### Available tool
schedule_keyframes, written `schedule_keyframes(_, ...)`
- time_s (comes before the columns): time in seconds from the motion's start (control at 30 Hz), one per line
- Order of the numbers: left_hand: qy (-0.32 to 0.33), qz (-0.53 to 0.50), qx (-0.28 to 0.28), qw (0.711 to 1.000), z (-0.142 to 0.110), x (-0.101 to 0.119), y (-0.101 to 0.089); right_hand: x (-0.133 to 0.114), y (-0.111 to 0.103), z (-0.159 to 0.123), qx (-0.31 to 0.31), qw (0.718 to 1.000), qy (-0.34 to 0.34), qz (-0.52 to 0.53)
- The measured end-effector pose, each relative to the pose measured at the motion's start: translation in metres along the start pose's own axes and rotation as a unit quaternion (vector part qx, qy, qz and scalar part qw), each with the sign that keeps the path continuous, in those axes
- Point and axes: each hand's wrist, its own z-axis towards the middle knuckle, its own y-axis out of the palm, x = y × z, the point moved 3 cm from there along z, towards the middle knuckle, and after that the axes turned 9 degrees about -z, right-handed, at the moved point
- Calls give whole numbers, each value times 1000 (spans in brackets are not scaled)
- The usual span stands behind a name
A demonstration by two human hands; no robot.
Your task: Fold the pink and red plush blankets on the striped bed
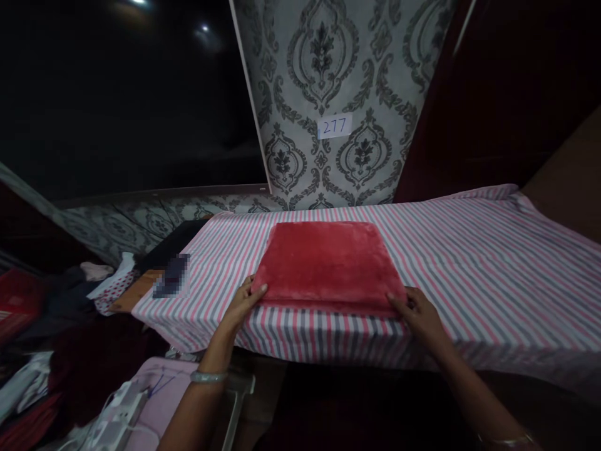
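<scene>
A folded red plush cloth (328,260) lies flat as a thick rectangle on the striped tablecloth (469,263), its near edge close to the table's front edge. My left hand (241,304) pinches the near left corner, thumb on top and fingers at the side and below. At the near right corner, my right hand (420,313) holds the same cloth, its thumb resting on the top layer. The undersides of both grips are hidden.
A blurred-out dark item (172,275) rests on the table's left end. Behind is a wall with a paper label (335,126) and a large dark screen (131,100). A power strip (124,410) sits on a pink surface at lower left, near piled clothes (113,285).
</scene>
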Motion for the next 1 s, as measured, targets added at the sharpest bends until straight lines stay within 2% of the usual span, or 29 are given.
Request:
schedule_keyframes(0.17, 54, 47, 61, 996, -1, 2, -11, -1, -5, 1, 43, 998, -40, 13)
schedule_keyframes(0.33, 4, 89, 4, 996, 2, -12, -18, 5, 2, -1, -3, 999, -35, 2)
schedule_keyframes(0.43, -11, 74, 7, 997, 3, -17, -21, 6, 3, -2, -17, 999, -28, 9)
schedule_keyframes(0.53, -10, 55, 57, 997, 7, -10, -22, 3, 1, 1, -34, 999, -23, 17)
schedule_keyframes(0.6, 1, 87, 69, 994, 17, 3, -19, 1, -1, 8, -34, 999, -20, 0)
schedule_keyframes(0.7, 0, 213, 53, 976, 44, 30, -10, 0, -1, 29, -40, 999, -10, -21)
schedule_keyframes(0.77, -47, 291, 31, 955, 70, 44, -2, 1, 3, 50, -53, 999, 10, -6)
schedule_keyframes(0.87, -99, 318, 20, 943, 115, 56, 13, -1, 15, 85, -84, 995, 53, 10)
schedule_keyframes(1.0, -104, 344, 57, 931, 172, 58, 33, -17, 30, 126, -78, 994, 60, -37)
